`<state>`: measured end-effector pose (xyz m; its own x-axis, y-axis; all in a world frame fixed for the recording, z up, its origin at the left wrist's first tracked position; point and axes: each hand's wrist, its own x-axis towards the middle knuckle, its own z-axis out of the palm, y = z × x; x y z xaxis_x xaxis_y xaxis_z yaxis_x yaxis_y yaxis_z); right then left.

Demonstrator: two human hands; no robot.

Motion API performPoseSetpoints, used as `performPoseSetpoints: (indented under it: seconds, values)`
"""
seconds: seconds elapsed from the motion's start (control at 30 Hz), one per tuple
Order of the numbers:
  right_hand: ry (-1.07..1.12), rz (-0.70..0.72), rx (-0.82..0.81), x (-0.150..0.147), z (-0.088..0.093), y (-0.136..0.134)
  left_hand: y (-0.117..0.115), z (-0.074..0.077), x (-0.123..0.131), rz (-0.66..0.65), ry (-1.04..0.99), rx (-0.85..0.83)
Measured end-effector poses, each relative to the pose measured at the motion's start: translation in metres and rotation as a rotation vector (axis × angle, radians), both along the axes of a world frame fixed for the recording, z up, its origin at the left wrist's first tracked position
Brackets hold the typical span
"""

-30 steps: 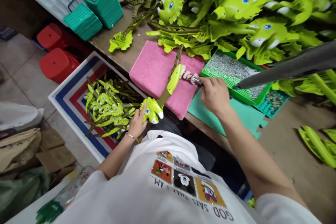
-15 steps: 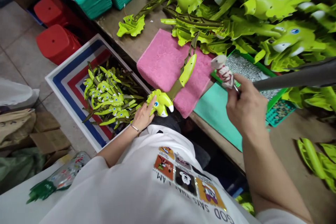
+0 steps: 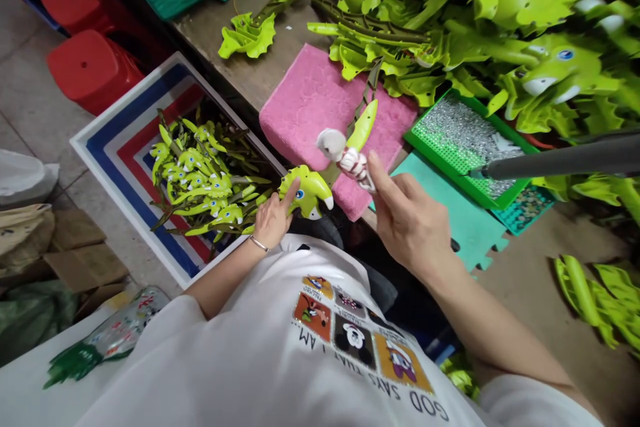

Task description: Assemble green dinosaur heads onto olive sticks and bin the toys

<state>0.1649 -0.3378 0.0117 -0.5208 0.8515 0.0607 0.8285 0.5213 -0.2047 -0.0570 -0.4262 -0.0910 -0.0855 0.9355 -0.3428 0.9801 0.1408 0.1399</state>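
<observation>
My left hand (image 3: 273, 217) rests its fingers on the head of a green dinosaur grabber toy (image 3: 307, 190) that lies across a pink towel (image 3: 313, 103) at the bench edge. The toy's long handle runs up over the towel. My right hand (image 3: 407, 217) is closed on a small white tool with a red-marked grip (image 3: 345, 153), raised above the towel's near corner, close to the toy's head.
A striped bin (image 3: 125, 140) of finished green toys stands on the floor at left. A green tray of small metal screws (image 3: 457, 137) sits right of the towel on a teal mat (image 3: 450, 213). Many green dinosaur heads (image 3: 500, 7) pile up behind. Red stools (image 3: 87, 63) stand at left.
My right hand has lifted the white tool from the towel beside the screw tray and carried it left toward the toy's head. The left hand stays on the toy.
</observation>
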Motion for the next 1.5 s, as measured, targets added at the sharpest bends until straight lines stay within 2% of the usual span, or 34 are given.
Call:
performPoseSetpoints:
  seconds: [0.07,0.2,0.3,0.43,0.5,0.6,0.73,0.8,0.9,1.0,1.17,1.33,1.4,1.5]
  values:
    - [-0.070,0.008,-0.011,0.000,-0.003,-0.002,0.000,0.000,0.000,0.006,0.000,0.006]
    - [-0.254,0.045,-0.165,-0.005,-0.021,0.000,0.001,-0.001,0.001,-0.012,0.018,0.012]
    - [-0.159,-0.001,-0.119,-0.001,-0.023,0.005,-0.004,-0.003,-0.001,-0.018,0.013,0.054]
    - [0.073,-0.075,-0.025,0.017,-0.008,0.006,-0.021,0.000,-0.011,-0.027,0.022,0.035]
    - [0.182,-0.109,0.015,0.026,-0.006,0.002,-0.032,0.006,-0.017,-0.029,0.072,-0.003]
    - [0.268,-0.178,0.063,0.032,-0.018,-0.006,-0.043,0.020,-0.023,-0.033,0.152,-0.043]
    - [0.144,-0.179,-0.092,0.032,-0.043,-0.011,-0.044,0.042,-0.023,-0.044,0.223,-0.068]
    - [0.104,-0.190,-0.138,0.032,-0.044,-0.006,-0.042,0.050,-0.023,-0.054,0.237,-0.070]
    - [0.201,-0.284,0.003,0.031,-0.035,0.012,-0.040,0.054,-0.024,-0.067,0.240,-0.062]
    - [0.263,-0.331,0.071,0.023,-0.036,0.036,-0.040,0.048,-0.029,-0.061,0.193,-0.028]
    - [0.066,-0.331,-0.175,0.021,-0.057,0.065,-0.041,0.015,-0.048,-0.004,-0.054,0.017]
    - [0.112,-0.442,0.014,0.042,-0.055,0.064,-0.041,-0.018,-0.060,0.014,-0.442,0.151]
    - [0.125,-0.449,0.056,0.049,-0.059,0.061,-0.042,-0.022,-0.058,0.039,-0.463,0.240]
    - [0.137,-0.446,0.079,0.057,-0.078,0.061,-0.042,-0.021,-0.055,0.055,-0.304,0.409]
